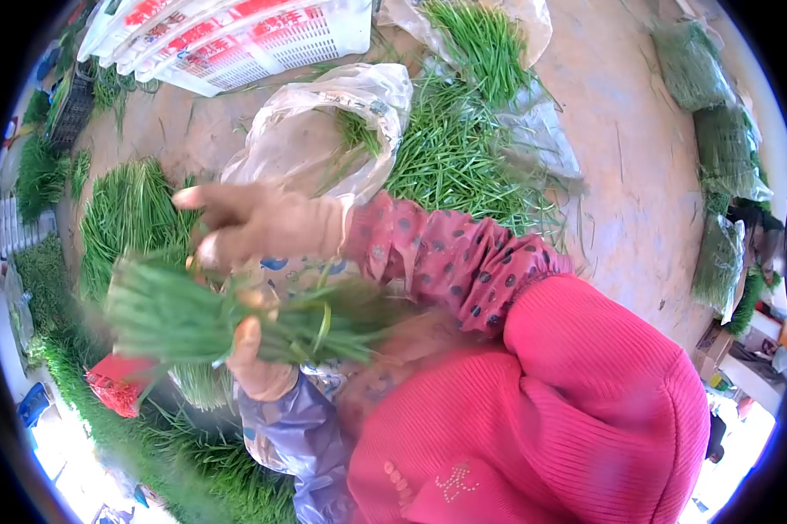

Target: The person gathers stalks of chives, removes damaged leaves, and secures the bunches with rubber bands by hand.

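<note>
A blurred bunch of long green chives lies across my left hand, whose thumb and fingers are wrapped round its middle. The cut, even end points left and looser leaf tips trail right. Above the bunch is my right hand, with fingers apart and nothing seen in them; its lower fingers are partly hidden. Behind it rests a pile of chives on the floor. A red mesh-like bundle shows below the held bunch, its kind unclear.
An open clear plastic bag lies beyond my right hand. Loose chives are heaped beside it. White crates stand at the top. Bagged greens line the right wall, and more greens lie at lower left.
</note>
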`<state>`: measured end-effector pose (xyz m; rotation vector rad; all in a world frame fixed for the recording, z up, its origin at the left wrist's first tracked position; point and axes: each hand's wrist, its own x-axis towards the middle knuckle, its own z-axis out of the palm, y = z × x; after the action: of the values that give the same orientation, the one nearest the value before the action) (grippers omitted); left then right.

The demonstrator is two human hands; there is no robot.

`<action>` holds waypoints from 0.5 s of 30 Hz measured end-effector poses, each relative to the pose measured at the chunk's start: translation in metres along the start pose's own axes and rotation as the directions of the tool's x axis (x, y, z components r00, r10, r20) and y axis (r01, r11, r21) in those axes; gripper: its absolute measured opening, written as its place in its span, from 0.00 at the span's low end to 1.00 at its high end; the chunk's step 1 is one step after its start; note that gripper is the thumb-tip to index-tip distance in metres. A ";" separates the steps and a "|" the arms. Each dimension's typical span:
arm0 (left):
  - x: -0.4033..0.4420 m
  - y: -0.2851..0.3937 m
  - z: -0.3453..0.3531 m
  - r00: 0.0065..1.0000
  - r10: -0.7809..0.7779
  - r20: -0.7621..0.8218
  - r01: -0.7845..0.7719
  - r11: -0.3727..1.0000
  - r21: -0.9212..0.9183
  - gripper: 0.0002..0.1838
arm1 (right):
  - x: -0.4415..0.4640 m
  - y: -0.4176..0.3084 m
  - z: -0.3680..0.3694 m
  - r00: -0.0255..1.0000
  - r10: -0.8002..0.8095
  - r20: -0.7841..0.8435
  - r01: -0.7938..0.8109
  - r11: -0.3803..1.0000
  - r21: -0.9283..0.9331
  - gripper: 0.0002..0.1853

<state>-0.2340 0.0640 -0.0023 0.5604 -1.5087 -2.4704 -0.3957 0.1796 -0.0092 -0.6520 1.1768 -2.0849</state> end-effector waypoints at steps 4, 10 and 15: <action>-0.015 0.017 -0.045 0.986 0.102 0.131 -0.062 0.958 -0.281 0.52 | 0.008 0.159 -0.133 0.988 0.093 -0.125 -0.136 0.121 -0.983 0.19; -0.017 0.023 -0.049 0.952 0.011 0.304 0.164 0.825 -0.541 0.29 | -0.036 0.195 -0.211 0.558 0.357 -0.749 -0.805 0.016 -0.592 0.21; -0.026 0.021 -0.096 0.957 -0.174 0.232 0.278 0.776 -0.566 0.13 | -0.051 0.230 -0.246 0.378 0.466 -0.800 -0.826 -0.220 -0.519 0.26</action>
<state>-0.1716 -0.0145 -0.0176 0.4354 -0.6350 -3.0324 -0.4637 0.2637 -0.3327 0.0775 2.2877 -0.2284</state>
